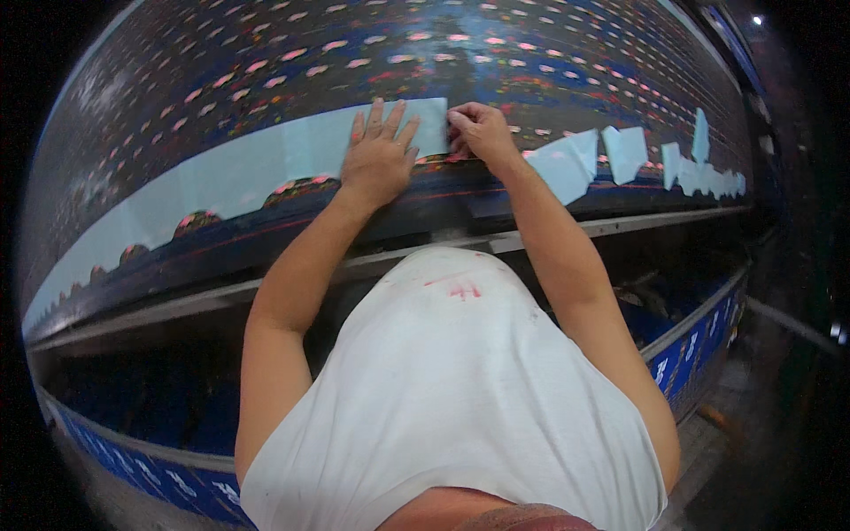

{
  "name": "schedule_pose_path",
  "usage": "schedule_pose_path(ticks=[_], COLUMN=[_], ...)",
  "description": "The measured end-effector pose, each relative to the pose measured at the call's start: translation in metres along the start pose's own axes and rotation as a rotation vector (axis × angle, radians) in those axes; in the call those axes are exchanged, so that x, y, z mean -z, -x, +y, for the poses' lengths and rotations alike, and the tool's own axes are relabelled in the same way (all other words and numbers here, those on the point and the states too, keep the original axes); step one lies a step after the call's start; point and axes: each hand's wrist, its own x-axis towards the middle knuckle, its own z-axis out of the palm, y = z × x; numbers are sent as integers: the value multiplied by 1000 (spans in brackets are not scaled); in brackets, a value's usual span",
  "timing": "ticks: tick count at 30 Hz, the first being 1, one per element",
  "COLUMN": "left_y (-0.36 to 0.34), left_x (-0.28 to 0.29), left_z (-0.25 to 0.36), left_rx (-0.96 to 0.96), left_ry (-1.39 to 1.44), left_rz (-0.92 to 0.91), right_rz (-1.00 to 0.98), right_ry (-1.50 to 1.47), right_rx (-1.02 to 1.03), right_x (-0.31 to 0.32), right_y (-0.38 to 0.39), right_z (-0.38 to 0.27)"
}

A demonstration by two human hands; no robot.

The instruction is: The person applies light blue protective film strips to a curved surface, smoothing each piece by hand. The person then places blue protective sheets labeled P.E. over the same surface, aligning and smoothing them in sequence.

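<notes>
My left hand (379,150) lies with spread fingers on a long pale blue strip (274,155) with a scalloped lower edge, which curves across a dark surface (398,44) speckled with pink, white and coloured marks. At the strip's right end, my right hand (476,134) has its fingers bent together against the edge; what they hold, if anything, is hidden. To its right, irregular pale blue pieces (567,168) and a row of smaller ones (708,181) lie along the lower part of the same surface.
A metal rail (204,305) runs along the near edge of the surface, close to my white-shirted body. Beneath it is a dark recess bordered by a blue band (133,469) with white markings. A dark floor area (779,398) shows at the right.
</notes>
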Motion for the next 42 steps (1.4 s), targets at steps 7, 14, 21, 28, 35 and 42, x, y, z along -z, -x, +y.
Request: schedule_pose_path(ticks=[7, 14, 21, 28, 35, 42], left_y=[-15, -38, -90, -63, 8, 0], left_x=[-8, -33, -46, -60, -6, 4], left_z=[43, 92, 166, 254, 244, 162], left_rx=[-123, 156, 156, -7, 648, 861], left_ry=[23, -78, 82, 570, 1003, 954], left_rz=[-168, -113, -95, 177, 89, 384], right_rz=[349, 569, 261, -621, -474, -201], right_ry=[637, 1111, 821, 242, 81, 57], right_rx=[346, -130, 278, 415, 369, 297], right_x=[132, 262, 286, 289, 347, 266], right_y=[11, 49, 48, 144, 123, 57], right_z=[24, 37, 72, 28, 81, 97])
